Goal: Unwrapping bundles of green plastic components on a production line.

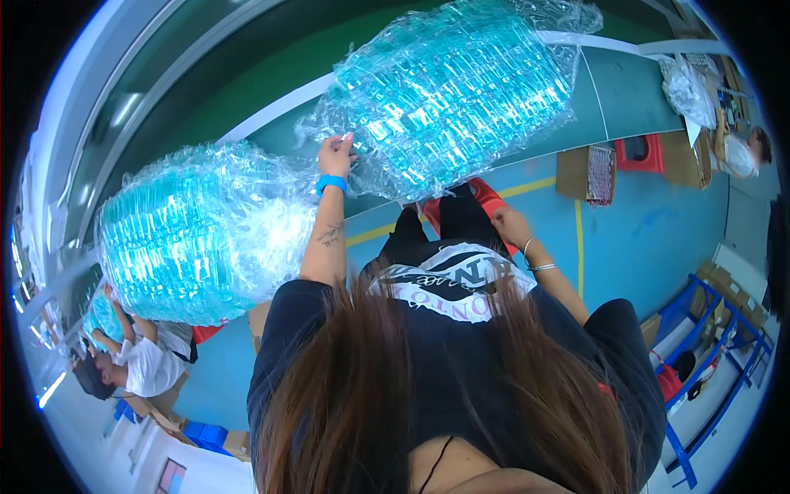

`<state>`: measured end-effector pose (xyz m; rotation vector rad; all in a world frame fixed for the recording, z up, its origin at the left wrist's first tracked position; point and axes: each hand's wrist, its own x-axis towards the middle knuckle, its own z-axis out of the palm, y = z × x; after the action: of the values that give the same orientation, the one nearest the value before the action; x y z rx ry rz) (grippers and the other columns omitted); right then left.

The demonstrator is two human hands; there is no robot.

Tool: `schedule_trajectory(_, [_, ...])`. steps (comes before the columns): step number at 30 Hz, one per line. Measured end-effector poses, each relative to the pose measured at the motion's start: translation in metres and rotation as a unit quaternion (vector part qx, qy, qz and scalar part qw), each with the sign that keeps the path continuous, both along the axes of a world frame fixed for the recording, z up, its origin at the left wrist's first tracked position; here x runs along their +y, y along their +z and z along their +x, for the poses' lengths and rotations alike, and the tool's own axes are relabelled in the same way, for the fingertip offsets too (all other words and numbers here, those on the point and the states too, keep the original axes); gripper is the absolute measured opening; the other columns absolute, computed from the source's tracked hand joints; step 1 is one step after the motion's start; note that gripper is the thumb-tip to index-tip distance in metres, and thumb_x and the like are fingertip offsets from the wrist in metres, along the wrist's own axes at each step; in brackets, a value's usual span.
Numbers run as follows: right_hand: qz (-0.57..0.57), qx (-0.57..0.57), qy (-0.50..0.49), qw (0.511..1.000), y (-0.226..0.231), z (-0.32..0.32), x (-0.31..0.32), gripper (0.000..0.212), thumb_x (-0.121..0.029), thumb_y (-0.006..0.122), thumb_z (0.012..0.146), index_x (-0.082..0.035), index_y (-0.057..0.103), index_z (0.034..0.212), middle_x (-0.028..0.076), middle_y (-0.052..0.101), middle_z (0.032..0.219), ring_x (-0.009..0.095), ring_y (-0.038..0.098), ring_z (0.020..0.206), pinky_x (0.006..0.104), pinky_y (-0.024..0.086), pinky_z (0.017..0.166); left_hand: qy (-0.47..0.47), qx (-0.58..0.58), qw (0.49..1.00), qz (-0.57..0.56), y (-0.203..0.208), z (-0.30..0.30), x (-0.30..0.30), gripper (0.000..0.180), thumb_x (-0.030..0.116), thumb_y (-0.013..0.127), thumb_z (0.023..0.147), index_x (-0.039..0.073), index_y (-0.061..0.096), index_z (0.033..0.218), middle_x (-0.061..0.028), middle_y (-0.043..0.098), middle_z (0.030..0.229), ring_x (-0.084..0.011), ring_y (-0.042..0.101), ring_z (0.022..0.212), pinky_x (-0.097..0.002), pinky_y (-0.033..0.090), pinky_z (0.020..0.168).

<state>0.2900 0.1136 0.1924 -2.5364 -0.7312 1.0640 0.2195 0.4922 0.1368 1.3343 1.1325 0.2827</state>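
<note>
A clear plastic bag (448, 90) packed with rows of turquoise see-through pieces lies on the dark green table in front of me. My left hand (337, 155), with a blue wristband, pinches the loose film at its left end. To the left sits a second such bag (177, 230), its crumpled side close to my left forearm. What the turquoise pieces are, I cannot make out through the shiny film. My right hand (512, 228) is down beside my right thigh with its fingers curled in, and nothing shows in it.
I am on a red stool (485, 206) at the table (605, 90). Right of me stand an open carton (586, 174) and another red stool (640, 153). Co-workers sit at the far left (148, 366) and far right (741, 155). A blue rack (708, 346) is at the lower right.
</note>
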Motion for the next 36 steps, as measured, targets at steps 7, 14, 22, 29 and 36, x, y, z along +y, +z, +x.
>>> schedule_trajectory(7, [0.047, 0.044, -0.015, 0.998, -0.006, -0.016, 0.009, 0.017, -0.016, 0.052, 0.071, -0.003, 0.056, 0.08, 0.016, 0.057, 0.078, 0.03, 0.055, 0.076, 0.0369, 0.043, 0.069, -0.003, -0.016, 0.999, -0.048, 0.01, -0.005, 0.003, 0.034, 0.021, 0.064, 0.07, -0.002, 0.047, 0.089, -0.0103, 0.054, 0.077, -0.0149, 0.053, 0.061, -0.0263, 0.049, 0.05])
schedule_trajectory(14, [0.163, 0.123, -0.063, 0.977, 0.009, -0.011, 0.074, 0.031, -0.031, 0.056, 0.073, -0.001, 0.058, 0.079, 0.011, 0.059, 0.071, 0.02, 0.058, 0.067, 0.03, 0.045, 0.06, -0.014, -0.027, 0.998, -0.054, 0.011, -0.005, 0.003, 0.028, 0.025, 0.061, 0.073, 0.002, 0.048, 0.083, -0.0054, 0.051, 0.071, -0.0123, 0.05, 0.057, -0.0251, 0.048, 0.048])
schedule_trajectory(22, [0.171, 0.326, -0.17, 0.914, -0.017, -0.013, 0.106, 0.026, -0.023, 0.048, 0.079, 0.001, 0.057, 0.079, 0.006, 0.058, 0.07, 0.011, 0.055, 0.06, 0.0232, 0.044, 0.055, -0.021, -0.031, 0.997, -0.067, 0.007, -0.005, 0.006, 0.028, 0.024, 0.061, 0.072, 0.002, 0.048, 0.081, -0.0055, 0.051, 0.072, -0.0127, 0.051, 0.058, -0.0249, 0.048, 0.048])
schedule_trajectory(29, [0.115, 0.205, -0.026, 0.972, -0.039, 0.011, 0.062, 0.018, -0.016, 0.051, 0.075, 0.0, 0.059, 0.079, 0.006, 0.058, 0.068, 0.011, 0.052, 0.06, 0.0239, 0.043, 0.056, -0.007, -0.037, 0.997, -0.072, 0.0, -0.004, 0.006, 0.029, 0.023, 0.062, 0.071, 0.002, 0.05, 0.087, -0.008, 0.053, 0.077, -0.0165, 0.053, 0.064, -0.0291, 0.049, 0.054])
schedule_trajectory(36, [0.132, 0.229, -0.238, 0.935, -0.062, 0.018, 0.007, 0.017, -0.014, 0.05, 0.075, 0.0, 0.059, 0.076, 0.005, 0.057, 0.065, 0.012, 0.052, 0.059, 0.0247, 0.042, 0.054, -0.013, -0.019, 0.981, 0.194, 0.044, -0.003, -0.012, 0.03, 0.023, 0.066, 0.068, 0.003, 0.053, 0.086, -0.0075, 0.057, 0.07, -0.0127, 0.053, 0.059, -0.0217, 0.042, 0.047])
